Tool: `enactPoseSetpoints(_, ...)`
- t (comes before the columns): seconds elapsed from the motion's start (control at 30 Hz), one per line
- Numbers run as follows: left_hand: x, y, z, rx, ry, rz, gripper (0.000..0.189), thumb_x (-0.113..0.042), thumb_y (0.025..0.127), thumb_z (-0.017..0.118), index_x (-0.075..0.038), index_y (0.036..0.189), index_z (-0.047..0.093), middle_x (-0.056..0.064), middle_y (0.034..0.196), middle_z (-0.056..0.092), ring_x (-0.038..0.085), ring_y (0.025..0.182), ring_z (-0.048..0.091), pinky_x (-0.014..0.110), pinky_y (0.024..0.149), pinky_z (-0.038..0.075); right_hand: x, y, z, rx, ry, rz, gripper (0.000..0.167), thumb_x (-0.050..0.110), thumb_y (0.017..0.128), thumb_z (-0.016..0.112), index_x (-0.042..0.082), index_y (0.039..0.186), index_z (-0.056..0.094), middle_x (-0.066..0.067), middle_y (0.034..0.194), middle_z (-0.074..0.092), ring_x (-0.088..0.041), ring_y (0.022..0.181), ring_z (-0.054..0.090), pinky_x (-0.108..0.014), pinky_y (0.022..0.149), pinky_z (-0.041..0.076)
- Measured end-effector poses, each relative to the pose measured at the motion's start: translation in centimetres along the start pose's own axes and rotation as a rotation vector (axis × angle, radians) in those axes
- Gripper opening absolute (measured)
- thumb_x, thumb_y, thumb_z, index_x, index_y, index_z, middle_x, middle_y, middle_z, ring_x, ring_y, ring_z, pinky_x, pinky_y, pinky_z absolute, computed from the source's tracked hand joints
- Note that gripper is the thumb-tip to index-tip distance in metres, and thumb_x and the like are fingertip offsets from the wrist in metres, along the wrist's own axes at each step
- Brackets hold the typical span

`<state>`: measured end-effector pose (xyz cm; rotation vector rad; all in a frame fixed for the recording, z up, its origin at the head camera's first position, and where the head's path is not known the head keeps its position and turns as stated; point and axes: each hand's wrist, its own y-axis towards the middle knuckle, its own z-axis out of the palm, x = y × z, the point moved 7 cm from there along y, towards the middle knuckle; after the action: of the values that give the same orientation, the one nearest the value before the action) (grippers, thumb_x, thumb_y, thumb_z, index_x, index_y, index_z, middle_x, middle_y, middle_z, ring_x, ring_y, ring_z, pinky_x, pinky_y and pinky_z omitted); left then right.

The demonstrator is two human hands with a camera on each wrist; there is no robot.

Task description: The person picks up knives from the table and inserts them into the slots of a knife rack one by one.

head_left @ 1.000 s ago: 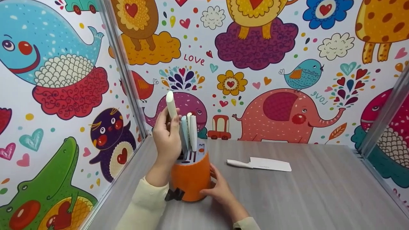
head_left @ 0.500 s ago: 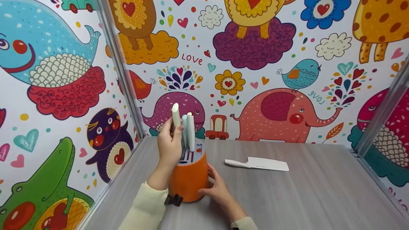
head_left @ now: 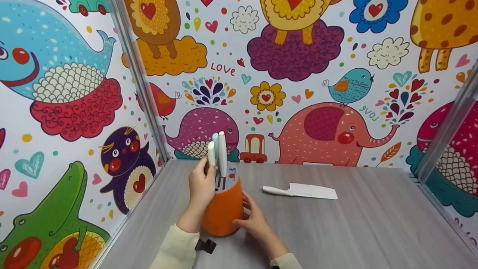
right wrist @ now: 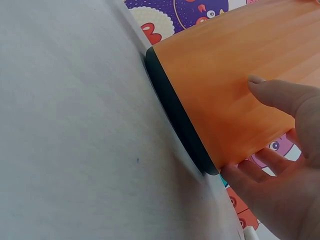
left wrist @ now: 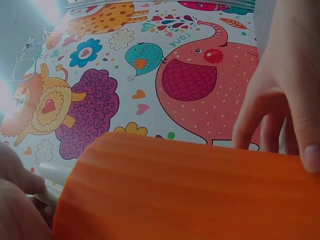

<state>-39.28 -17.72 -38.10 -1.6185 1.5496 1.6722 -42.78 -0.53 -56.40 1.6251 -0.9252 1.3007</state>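
In the head view, an orange knife block (head_left: pixel 223 211) stands upright on the table, its slotted grey top tilted toward the back right. My left hand (head_left: pixel 201 185) pinches the pale cream handle of a knife (head_left: pixel 211 153) at the block's left side; the hand hides where its blade meets the top. Beside it, a light blue handle (head_left: pixel 215 140) and a white handle (head_left: pixel 222 155) stick up from the slots. My right hand (head_left: pixel 255 221) grips the block low on its right side. The right wrist view shows that thumb on the orange wall (right wrist: pixel 215 95) above its dark base (right wrist: pixel 177 112).
A white cleaver (head_left: pixel 312 191) lies flat on the grey wood-look table (head_left: pixel 354 224), right of the block, its handle pointing left. Cartoon-printed panels (head_left: pixel 291 89) with metal corner posts stand at the back and sides. A black strap piece (head_left: pixel 206 246) sits at my left cuff.
My left hand has moved down and slightly right, and the cream-handled knife has sunk lower at the block. My right hand has kept its grip on the block.
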Motion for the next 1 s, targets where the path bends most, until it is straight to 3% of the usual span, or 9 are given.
enactPoseSetpoints(0.2, 0.1, -0.2, -0.1, 0.004, 0.048, 0.021, 0.037, -0.014, 0.109, 0.061, 0.001, 0.142, 0.063, 0.022, 0.132, 0.072, 0.037, 0.115, 0.071, 0.058, 0.106, 0.057, 0.3, -0.1, 0.1, 0.003, -0.008, -0.008, 0.1, 0.006, 0.085, 0.087, 0.016, 0.167, 0.031, -0.018, 0.169, 0.039, -0.044, 0.152, 0.041, -0.061, 0.123, 0.041)
enactPoseSetpoints(0.43, 0.7, -0.6, -0.8, -0.06, 0.006, 0.032, 0.036, -0.014, 0.104, 0.07, -0.003, 0.137, 0.065, 0.015, 0.123, 0.074, 0.028, 0.107, 0.073, 0.048, 0.1, 0.062, 0.4, -0.3, 0.2, 0.004, -0.003, 0.005, 0.098, 0.003, 0.085, 0.087, 0.018, 0.167, 0.034, -0.018, 0.168, 0.041, -0.044, 0.152, 0.042, -0.061, 0.123, 0.04)
enactPoseSetpoints(0.53, 0.9, -1.7, -1.4, -0.135, 0.011, 0.106, 0.038, -0.016, 0.101, 0.074, -0.003, 0.135, 0.064, 0.014, 0.123, 0.073, 0.026, 0.109, 0.073, 0.046, 0.099, 0.063, 0.1, -0.4, 0.0, -0.002, -0.009, 0.019, 0.098, 0.003, 0.086, 0.087, 0.018, 0.167, 0.034, -0.017, 0.168, 0.041, -0.043, 0.152, 0.042, -0.062, 0.123, 0.04)
enactPoseSetpoints(0.63, 1.3, -3.5, -2.2, -0.236, 0.063, 0.223, 0.044, -0.016, 0.096, 0.077, -0.001, 0.133, 0.061, 0.016, 0.126, 0.07, 0.028, 0.114, 0.069, 0.038, 0.105, 0.06, 0.0, -0.3, -0.2, -0.004, -0.009, 0.02, 0.097, 0.004, 0.086, 0.087, 0.017, 0.167, 0.034, -0.018, 0.168, 0.041, -0.044, 0.152, 0.042, -0.061, 0.123, 0.041)
enactPoseSetpoints(0.7, 1.9, -4.5, -2.6, -0.286, 0.093, 0.293, 0.051, -0.016, 0.093, 0.077, 0.001, 0.136, 0.057, 0.018, 0.131, 0.066, 0.03, 0.121, 0.064, 0.027, 0.113, 0.052, 0.0, -0.3, -0.2, -0.006, -0.003, 0.025, 0.096, 0.005, 0.087, 0.087, 0.018, 0.167, 0.034, -0.018, 0.168, 0.041, -0.044, 0.152, 0.042, -0.061, 0.123, 0.041)
enactPoseSetpoints(0.77, 2.9, -5.1, -2.7, -0.303, 0.112, 0.325, 0.061, -0.017, 0.089, 0.078, 0.003, 0.141, 0.052, 0.021, 0.14, 0.061, 0.033, 0.129, 0.058, 0.021, 0.119, 0.043, 0.1, -0.2, -0.2, -0.008, 0.002, 0.029, 0.095, 0.006, 0.088, 0.086, 0.018, 0.167, 0.034, -0.017, 0.168, 0.042, -0.043, 0.152, 0.042, -0.061, 0.123, 0.042)
enactPoseSetpoints(0.87, 5.3, -5.1, -2.6, -0.246, 0.036, 0.271, 0.074, -0.019, 0.087, 0.077, 0.003, 0.149, 0.044, 0.022, 0.152, 0.052, 0.036, 0.138, 0.051, 0.035, 0.126, 0.04, 0.2, -0.2, -0.2, -0.014, -0.003, 0.03, 0.094, 0.006, 0.088, 0.086, 0.019, 0.166, 0.035, -0.016, 0.167, 0.043, -0.042, 0.151, 0.043, -0.061, 0.122, 0.042)
enactPoseSetpoints(1.0, 9.5, -4.4, -2.4, -0.12, -0.154, 0.085, 0.082, -0.021, 0.09, 0.074, -0.001, 0.158, 0.034, 0.022, 0.159, 0.047, 0.039, 0.143, 0.048, 0.065, 0.123, 0.038, 0.3, -0.1, -0.2, -0.018, -0.032, 0.022, 0.091, 0.007, 0.088, 0.086, 0.019, 0.165, 0.038, -0.015, 0.165, 0.046, -0.041, 0.149, 0.046, -0.06, 0.12, 0.045)
